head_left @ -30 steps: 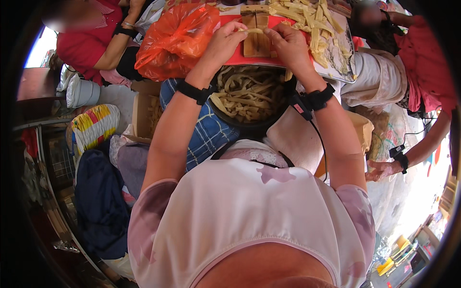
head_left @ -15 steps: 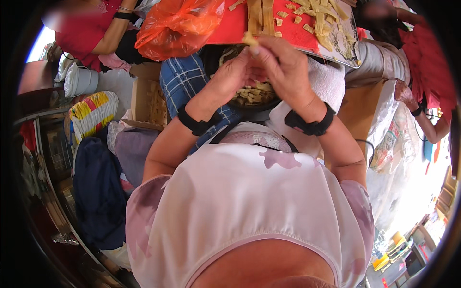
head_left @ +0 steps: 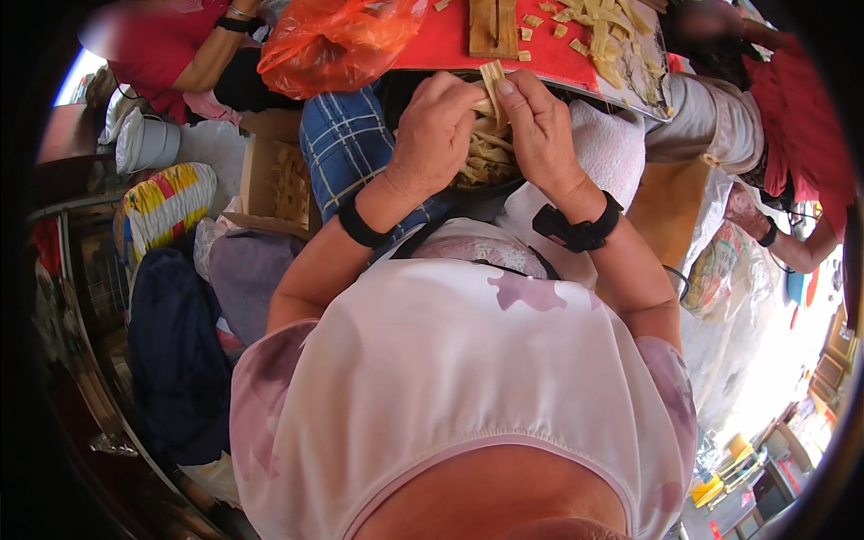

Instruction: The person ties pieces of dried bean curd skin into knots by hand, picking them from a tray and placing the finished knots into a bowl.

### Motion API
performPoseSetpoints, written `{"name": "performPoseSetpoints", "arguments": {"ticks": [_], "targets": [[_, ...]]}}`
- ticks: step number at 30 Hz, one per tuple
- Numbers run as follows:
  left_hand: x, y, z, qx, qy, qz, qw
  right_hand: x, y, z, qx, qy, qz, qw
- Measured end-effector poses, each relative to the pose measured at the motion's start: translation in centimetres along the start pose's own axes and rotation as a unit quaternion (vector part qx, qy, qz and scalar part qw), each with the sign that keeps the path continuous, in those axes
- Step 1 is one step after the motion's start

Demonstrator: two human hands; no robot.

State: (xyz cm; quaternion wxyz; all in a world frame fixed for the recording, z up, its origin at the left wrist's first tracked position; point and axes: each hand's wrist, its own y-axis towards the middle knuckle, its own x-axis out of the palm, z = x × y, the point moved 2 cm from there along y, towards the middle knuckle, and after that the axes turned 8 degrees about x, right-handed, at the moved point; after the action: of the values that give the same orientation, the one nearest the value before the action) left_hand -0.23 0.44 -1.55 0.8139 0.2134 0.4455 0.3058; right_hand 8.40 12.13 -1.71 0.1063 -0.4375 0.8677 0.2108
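Here | pale strip | long axis fore-and-aft | tip toward wooden board

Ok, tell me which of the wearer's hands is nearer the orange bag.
Left. The left hand is below and right of the orange bag in the picture; the right hand is farther right, beyond the left.

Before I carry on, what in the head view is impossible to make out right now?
In the head view:
Pale strip: its held parts, hidden by the fingers of the left hand and right hand.
Loose strips below: partly covered by both hands.
Wooden block: its far end, cut off by the upper edge.
Orange bag: any contents, obscured by crumpled plastic.
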Motion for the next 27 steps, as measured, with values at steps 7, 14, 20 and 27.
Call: {"name": "performPoseSetpoints", "arguments": {"ticks": [7,14,20,27], "targets": [[-1.1,1.1,-0.7,0.027,-0.095,0.024,0.995,1.1,-0.9,-0.3,0.333,0.407,-0.196,0.827],[-1.1,0.8,-0.7,-0.248,-0.555,0.018,0.794,-1.6,-0.5,-2.1,0.000,0.025,-0.093,0.995],[-0.7,1.0,-1.7,-0.169,-0.446,0.034,0.878,-1.3,-0.5,-1.5,0.170,0.280,-0.193,0.925],[0.3,0.7,-0.7,-0.167,-0.363,0.090,0.912,-1.1,-0.2,-0.5,0.235,0.239,-0.084,0.938]]}}
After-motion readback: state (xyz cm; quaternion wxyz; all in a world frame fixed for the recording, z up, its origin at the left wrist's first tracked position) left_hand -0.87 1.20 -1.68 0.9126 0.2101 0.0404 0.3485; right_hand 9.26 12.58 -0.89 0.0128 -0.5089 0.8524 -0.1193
